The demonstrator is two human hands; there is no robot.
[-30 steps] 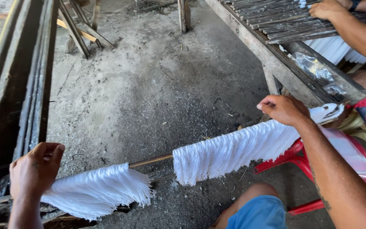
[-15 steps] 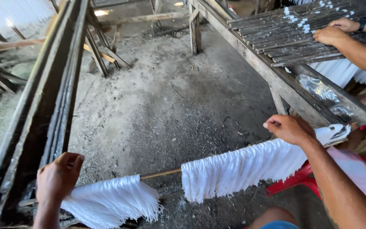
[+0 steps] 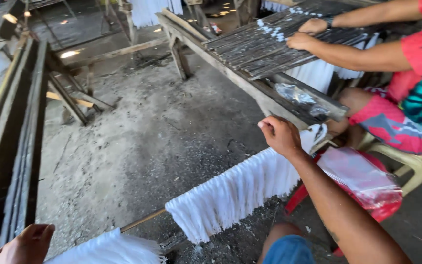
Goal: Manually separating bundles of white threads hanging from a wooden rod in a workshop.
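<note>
Holding a thin wooden stick [image 3: 142, 221] by both ends, I have it running on a slant from the lower left of the frame up toward the right of centre, so its long axis lies between my two hands. My right hand [image 3: 280, 135] is closed in a fist around the upper end, grip pressed together on the stick, and it sits just in front of the edge of the long wooden surface [image 3: 230, 73]. My left hand [image 3: 24, 245] is at the bottom left corner; it is curled near the lower end, but I cannot tell whether the fingers actually close on the stick (the white strands hide that end). Two bunches of white strands [image 3: 238, 193] hang off the stick, one long curtain below my right hand and a second tuft [image 3: 113, 249] beside my left, with a bare stretch of stick between them.

Beyond, at the upper right, another person's hands [image 3: 304, 34] rest on a stack of dark slats [image 3: 264, 44] on that surface. A red plastic stool [image 3: 362, 188] with a clear bag stands just right of my forearm. A dark wooden rack [image 3: 15, 146] runs along the left edge, close to the lower end of the stick.
</note>
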